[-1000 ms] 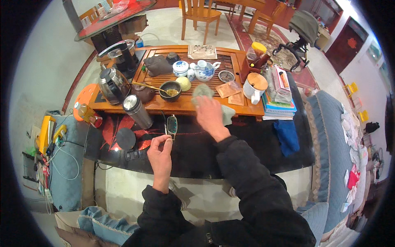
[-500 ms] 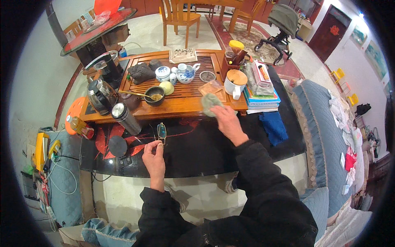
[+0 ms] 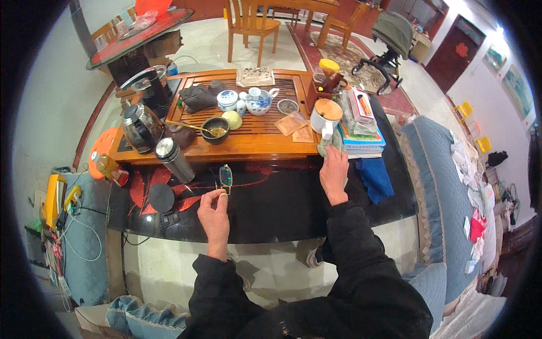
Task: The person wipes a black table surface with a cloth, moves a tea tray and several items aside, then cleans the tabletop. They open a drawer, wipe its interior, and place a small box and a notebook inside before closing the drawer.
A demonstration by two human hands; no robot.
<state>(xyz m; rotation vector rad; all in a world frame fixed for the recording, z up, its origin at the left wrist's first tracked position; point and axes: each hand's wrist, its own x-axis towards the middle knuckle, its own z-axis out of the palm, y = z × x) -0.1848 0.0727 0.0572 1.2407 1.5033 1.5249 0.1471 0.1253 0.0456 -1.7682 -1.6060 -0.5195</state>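
My left hand (image 3: pixel 214 212) pinches a pair of glasses (image 3: pixel 226 179) by one end, holding them over the black table near its front edge. The lens facing up shows a blue-green sheen. My right hand (image 3: pixel 335 172) has its fingers on a grey-green cloth (image 3: pixel 329 148) at the tea tray's front right corner. That cloth lies against the white mug (image 3: pixel 326 117) with a wooden lid and partly hides under my fingers. Left of the mug, two flat brownish squares (image 3: pixel 291 122) rest on the wooden tea tray (image 3: pixel 265 148).
A dark bowl (image 3: pixel 215 130) with a spoon, a blue-and-white teapot (image 3: pixel 258 103), a steel flask (image 3: pixel 174 159) and a glass kettle (image 3: pixel 141 129) stand left. Books (image 3: pixel 362 148) and a blue cloth (image 3: pixel 374 179) lie right. A round black disc (image 3: pixel 161 198) sits front left.
My right hand has moved right and nearer to me with the cloth, from the tray's front beside the brownish squares to the mug's base. The left hand still holds the glasses.
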